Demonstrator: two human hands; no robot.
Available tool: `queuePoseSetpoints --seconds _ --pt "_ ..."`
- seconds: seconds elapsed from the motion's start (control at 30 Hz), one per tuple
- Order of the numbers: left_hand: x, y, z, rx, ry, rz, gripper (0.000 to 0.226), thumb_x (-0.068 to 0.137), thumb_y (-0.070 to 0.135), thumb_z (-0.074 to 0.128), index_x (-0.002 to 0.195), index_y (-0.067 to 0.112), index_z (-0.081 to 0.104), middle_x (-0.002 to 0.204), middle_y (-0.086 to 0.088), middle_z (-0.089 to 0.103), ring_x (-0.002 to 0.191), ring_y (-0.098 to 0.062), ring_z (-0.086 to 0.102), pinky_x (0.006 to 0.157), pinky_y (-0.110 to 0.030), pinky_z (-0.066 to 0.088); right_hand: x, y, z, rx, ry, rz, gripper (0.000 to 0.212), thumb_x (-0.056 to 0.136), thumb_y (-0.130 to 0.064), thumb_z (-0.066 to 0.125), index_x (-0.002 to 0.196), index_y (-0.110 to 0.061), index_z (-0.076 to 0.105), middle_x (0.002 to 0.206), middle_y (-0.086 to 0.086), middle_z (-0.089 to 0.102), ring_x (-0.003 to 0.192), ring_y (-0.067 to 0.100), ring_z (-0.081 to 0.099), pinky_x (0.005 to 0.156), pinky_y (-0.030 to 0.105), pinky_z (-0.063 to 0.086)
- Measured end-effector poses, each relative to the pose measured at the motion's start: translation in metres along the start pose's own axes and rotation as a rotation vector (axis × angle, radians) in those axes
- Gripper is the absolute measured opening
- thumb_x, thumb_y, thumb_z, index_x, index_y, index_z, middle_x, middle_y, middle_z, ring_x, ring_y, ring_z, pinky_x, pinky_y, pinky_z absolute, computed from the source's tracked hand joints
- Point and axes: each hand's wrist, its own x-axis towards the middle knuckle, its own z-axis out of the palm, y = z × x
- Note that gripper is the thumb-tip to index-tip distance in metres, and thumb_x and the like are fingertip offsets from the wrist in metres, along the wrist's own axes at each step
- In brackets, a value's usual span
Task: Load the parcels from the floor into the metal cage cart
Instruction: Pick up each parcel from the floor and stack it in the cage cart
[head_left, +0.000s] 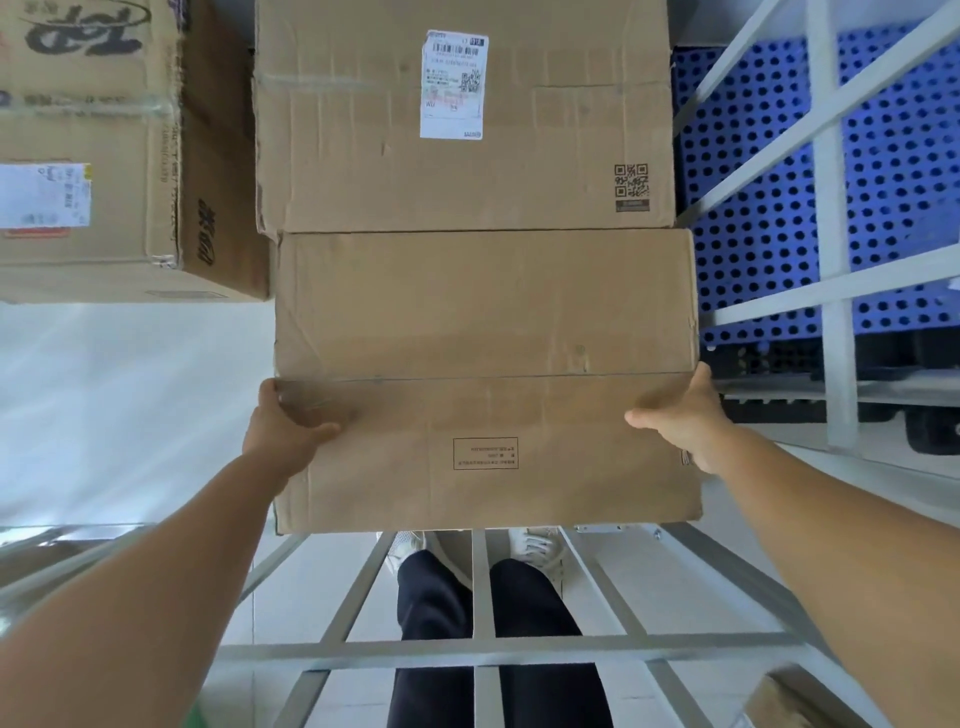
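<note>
I hold a plain brown cardboard parcel (485, 379) in front of me, above the cage cart's grey bars (480, 649). My left hand (283, 423) grips its left side, thumb curled over the top face. My right hand (685, 415) grips the right side, thumb lying on top. Beyond it sits a larger parcel (462, 114) with a white shipping label, its near edge touching or lying under the held one. A printed parcel (119, 150) stands at the far left.
The cart's blue perforated base (769, 208) shows at the right behind white cage bars (831, 234). Pale floor lies at the left. My legs and white shoes show through the bars below. Another brown box corner (779, 701) is at the bottom right.
</note>
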Motion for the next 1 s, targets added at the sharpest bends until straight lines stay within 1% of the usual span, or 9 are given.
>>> queuePoseSetpoints --seconds 0.13,0.23,0.3,0.4,0.57,0.63,0.73,0.87,1.0 --pt "-0.010 0.011 -0.004 0.236 -0.048 0.021 0.096 0.071 0.029 0.082 0.144 0.016 0.021 0.137 -0.013 0.041 0.120 -0.036 0.047 0.094 -0.047 0.046 -0.011 -0.007 0.005 -0.261 0.067 -0.061 0.121 0.077 -0.026 0.081 0.154 -0.016 -0.012 0.163 0.006 -0.005 0.147 0.030 0.014 0.116 0.046 0.024" --pt "-0.028 0.028 -0.013 0.506 -0.019 0.152 0.103 0.077 0.034 0.078 0.152 0.016 0.010 0.150 -0.010 0.028 0.131 -0.035 0.039 0.103 -0.046 0.039 -0.032 -0.020 0.007 -0.615 0.120 -0.262 0.115 0.081 -0.036 0.075 0.154 -0.013 -0.012 0.162 0.006 -0.007 0.149 0.027 0.002 0.118 0.047 0.018" --pt "-0.042 0.043 -0.024 0.598 0.037 0.245 0.098 0.079 0.037 0.075 0.152 0.017 0.013 0.152 -0.008 0.028 0.133 -0.033 0.039 0.106 -0.044 0.036 -0.049 -0.034 0.006 -0.757 0.138 -0.420 0.111 0.084 -0.040 0.071 0.154 -0.014 -0.011 0.163 0.006 -0.007 0.150 0.026 -0.001 0.119 0.045 0.013" --pt "-0.068 0.068 -0.046 0.610 0.102 0.315 0.092 0.081 0.037 0.073 0.152 0.016 0.017 0.151 -0.008 0.033 0.133 -0.031 0.040 0.108 -0.043 0.035 -0.080 -0.061 -0.001 -0.827 0.142 -0.578 0.107 0.086 -0.041 0.069 0.154 -0.016 -0.009 0.163 0.005 -0.005 0.150 0.026 0.001 0.120 0.043 0.010" --pt "-0.124 0.092 -0.095 0.618 0.214 0.373 0.091 0.083 0.041 0.070 0.152 0.018 0.016 0.152 -0.004 0.033 0.136 -0.026 0.036 0.109 -0.039 0.032 -0.146 -0.109 -0.019 -0.909 0.153 -0.772 0.102 0.087 -0.042 0.066 0.155 -0.018 -0.007 0.163 0.004 -0.004 0.149 0.026 0.005 0.120 0.045 0.016" --pt "-0.150 0.096 -0.115 0.616 0.258 0.377 0.088 0.084 0.041 0.069 0.152 0.019 0.018 0.151 -0.002 0.034 0.136 -0.024 0.036 0.109 -0.037 0.032 -0.177 -0.127 -0.026 -0.941 0.168 -0.840 0.099 0.088 -0.043 0.064 0.155 -0.020 -0.007 0.163 0.002 -0.006 0.149 0.025 0.004 0.120 0.044 0.015" --pt "-0.189 0.095 -0.146 0.584 0.309 0.376 0.080 0.084 0.042 0.069 0.148 0.023 0.025 0.148 0.000 0.037 0.133 -0.023 0.039 0.107 -0.036 0.033 -0.226 -0.149 -0.034 -0.946 0.180 -0.915 0.096 0.089 -0.042 0.063 0.155 -0.021 -0.004 0.163 0.000 -0.004 0.150 0.022 0.001 0.120 0.042 0.013" --pt "-0.245 0.085 -0.191 0.507 0.365 0.367 0.084 0.085 0.041 0.067 0.152 0.023 0.020 0.152 0.000 0.032 0.135 -0.024 0.037 0.108 -0.035 0.032 -0.294 -0.168 -0.037 -0.954 0.201 -1.018 0.095 0.089 -0.042 0.063 0.155 -0.020 -0.002 0.163 0.000 -0.002 0.150 0.022 0.002 0.119 0.041 0.012" --pt "-0.307 0.065 -0.235 0.434 0.473 0.379 0.086 0.085 0.042 0.067 0.152 0.023 0.018 0.154 0.000 0.031 0.135 -0.025 0.036 0.110 -0.037 0.032 -0.367 -0.179 -0.032 -0.969 0.247 -1.158 0.096 0.085 -0.046 0.066 0.154 -0.020 0.004 0.162 -0.001 0.005 0.148 0.021 0.011 0.115 0.038 0.019"
